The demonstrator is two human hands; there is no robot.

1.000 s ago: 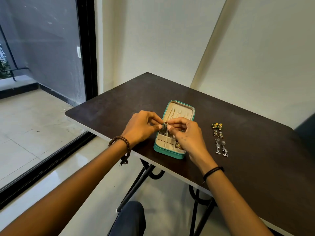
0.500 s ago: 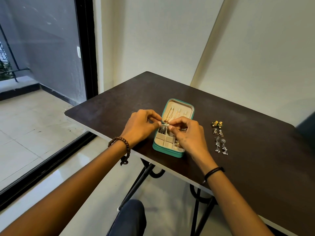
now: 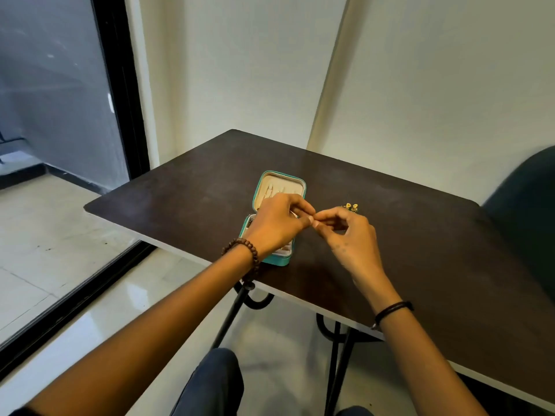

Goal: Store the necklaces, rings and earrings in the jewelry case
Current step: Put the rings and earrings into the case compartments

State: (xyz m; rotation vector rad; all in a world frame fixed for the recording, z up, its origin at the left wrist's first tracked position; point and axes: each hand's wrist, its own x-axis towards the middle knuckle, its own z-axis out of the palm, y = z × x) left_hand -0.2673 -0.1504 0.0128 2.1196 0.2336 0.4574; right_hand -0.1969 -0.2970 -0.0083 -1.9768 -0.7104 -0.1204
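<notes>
The teal jewelry case (image 3: 281, 182) lies open on the dark table (image 3: 435, 250), and thin chains show in its beige lid. My left hand (image 3: 274, 228) hovers over the case's tray and hides most of it. My right hand (image 3: 353, 240) is just right of the case. The thumb and forefinger tips of both hands meet at one spot and pinch a tiny piece of jewelry, too small to make out. A yellow pair of earrings (image 3: 351, 206) lies on the table behind my right hand. The other loose earrings are hidden under that hand.
A dark chair back (image 3: 528, 211) stands at the table's right end. A glass door with a black frame (image 3: 120, 94) is on the left. The table's near edge runs just under my wrists, with its metal legs (image 3: 234, 313) below.
Both hands shifted right from above the case's tray. The meeting fingertips now sit off the case's right edge, and my right hand covers the loose earrings that showed before.
</notes>
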